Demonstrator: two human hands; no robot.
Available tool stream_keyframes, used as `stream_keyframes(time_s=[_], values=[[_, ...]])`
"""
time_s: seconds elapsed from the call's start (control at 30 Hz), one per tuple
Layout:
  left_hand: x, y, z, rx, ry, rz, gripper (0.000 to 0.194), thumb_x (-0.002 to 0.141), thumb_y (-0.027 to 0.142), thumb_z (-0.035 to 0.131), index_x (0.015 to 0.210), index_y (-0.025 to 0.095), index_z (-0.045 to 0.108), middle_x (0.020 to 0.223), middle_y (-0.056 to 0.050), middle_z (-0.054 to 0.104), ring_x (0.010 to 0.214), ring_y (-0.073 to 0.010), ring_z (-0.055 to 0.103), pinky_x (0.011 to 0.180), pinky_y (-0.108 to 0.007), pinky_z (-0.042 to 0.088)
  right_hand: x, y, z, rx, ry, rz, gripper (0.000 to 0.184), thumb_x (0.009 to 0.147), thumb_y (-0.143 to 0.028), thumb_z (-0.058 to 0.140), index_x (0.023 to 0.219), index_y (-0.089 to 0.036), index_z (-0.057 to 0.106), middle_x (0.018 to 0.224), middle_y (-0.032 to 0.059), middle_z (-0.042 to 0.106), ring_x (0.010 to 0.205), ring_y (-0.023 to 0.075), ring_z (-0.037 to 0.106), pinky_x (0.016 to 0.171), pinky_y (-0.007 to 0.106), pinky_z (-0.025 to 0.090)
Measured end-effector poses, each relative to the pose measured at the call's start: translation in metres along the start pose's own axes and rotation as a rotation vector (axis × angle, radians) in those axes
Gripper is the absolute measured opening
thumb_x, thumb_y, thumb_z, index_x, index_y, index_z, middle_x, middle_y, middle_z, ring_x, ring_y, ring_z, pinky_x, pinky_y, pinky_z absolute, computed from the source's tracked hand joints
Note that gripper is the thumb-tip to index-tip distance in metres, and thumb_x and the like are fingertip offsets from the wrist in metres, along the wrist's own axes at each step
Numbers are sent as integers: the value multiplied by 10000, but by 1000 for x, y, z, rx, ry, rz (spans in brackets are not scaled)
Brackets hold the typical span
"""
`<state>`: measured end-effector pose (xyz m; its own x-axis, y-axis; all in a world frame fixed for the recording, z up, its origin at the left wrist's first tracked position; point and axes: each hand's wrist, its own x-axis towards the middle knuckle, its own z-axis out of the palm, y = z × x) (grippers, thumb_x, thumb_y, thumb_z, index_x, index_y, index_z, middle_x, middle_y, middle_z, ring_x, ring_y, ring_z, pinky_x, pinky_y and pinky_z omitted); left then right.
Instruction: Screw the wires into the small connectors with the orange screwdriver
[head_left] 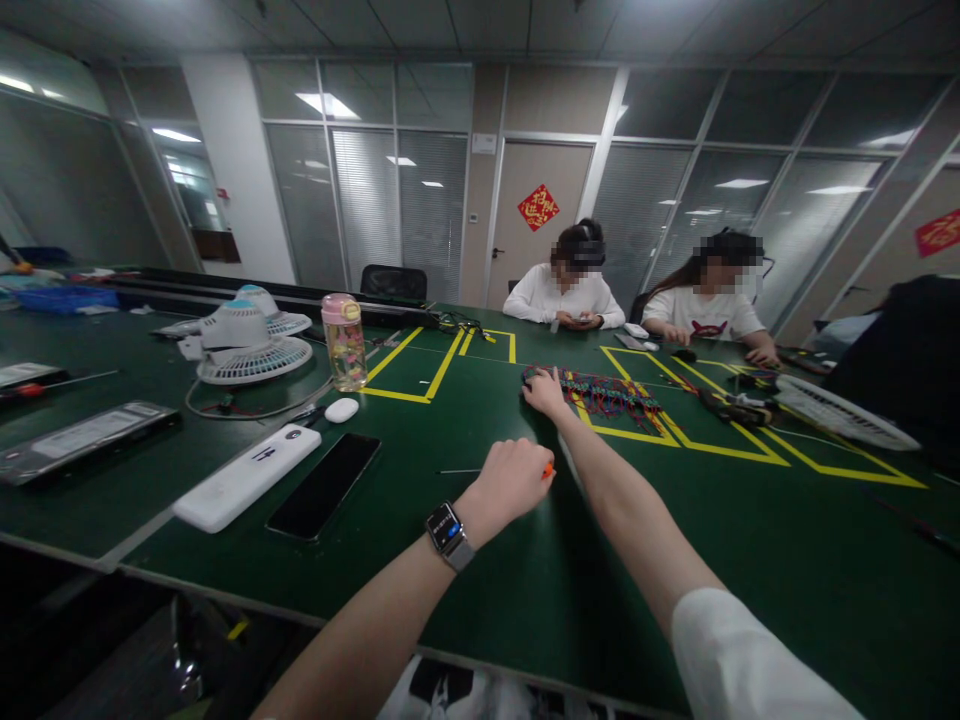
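Observation:
My left hand (pixel 514 478), with a watch on the wrist, is closed around a screwdriver (pixel 459 471). Its thin metal shaft points left and a bit of its orange handle (pixel 548 470) shows at the other side of the fist. Farther out, my right hand (pixel 545 392) reaches to the left end of a row of small green circuit boards with red and blue wires (pixel 611 393). Its fingers bend around that end, partly hiding what they grip. The boards lie across yellow tape on the green table.
A black phone (pixel 325 486), a white power bank (pixel 247 477) and a pink-lidded bottle (pixel 345 345) stand or lie to the left, near white fans (pixel 255 358). Yellow tape outlines (pixel 739 452) mark the green tabletop (pixel 480 600). Two people (pixel 566 295) sit across the table.

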<state>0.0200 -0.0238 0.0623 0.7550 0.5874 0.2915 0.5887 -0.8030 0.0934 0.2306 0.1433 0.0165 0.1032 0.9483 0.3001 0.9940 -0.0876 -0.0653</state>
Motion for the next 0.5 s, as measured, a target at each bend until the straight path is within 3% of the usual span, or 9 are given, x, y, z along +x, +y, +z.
stream_keyframes(time_s=[0.13, 0.23, 0.43, 0.5], values=[[-1, 1, -1, -15, 7, 3, 212, 884, 300, 467, 903, 209, 658, 852, -72, 685, 782, -226, 656, 675, -312, 493, -9, -13, -14, 85, 41, -100, 254, 821, -222, 543, 919, -92, 739, 1061, 182, 664, 1131, 287, 497, 1020, 381, 311], [0, -1, -3, -29, 9, -3, 216, 882, 300, 472, 912, 209, 666, 853, -78, 691, 794, -227, 660, 688, -312, 491, -32, -25, -22, 185, 40, -202, 199, 789, -165, 574, 858, -99, 749, 953, 148, 699, 1004, 260, 561, 897, 327, 408], [5, -12, -12, -77, 137, -79, 243, 877, 306, 478, 913, 189, 688, 874, -103, 700, 803, -241, 664, 689, -320, 474, -133, -39, -34, 379, -11, -333, 158, 738, -100, 585, 752, -141, 737, 722, 13, 713, 680, 175, 627, 661, 246, 479], [7, -14, -17, -161, 178, -96, 218, 866, 327, 506, 898, 215, 691, 833, -77, 703, 759, -223, 660, 655, -296, 455, -167, -40, -37, 533, -11, -374, 164, 765, -120, 577, 801, -160, 732, 772, 14, 722, 714, 172, 645, 689, 249, 496]])
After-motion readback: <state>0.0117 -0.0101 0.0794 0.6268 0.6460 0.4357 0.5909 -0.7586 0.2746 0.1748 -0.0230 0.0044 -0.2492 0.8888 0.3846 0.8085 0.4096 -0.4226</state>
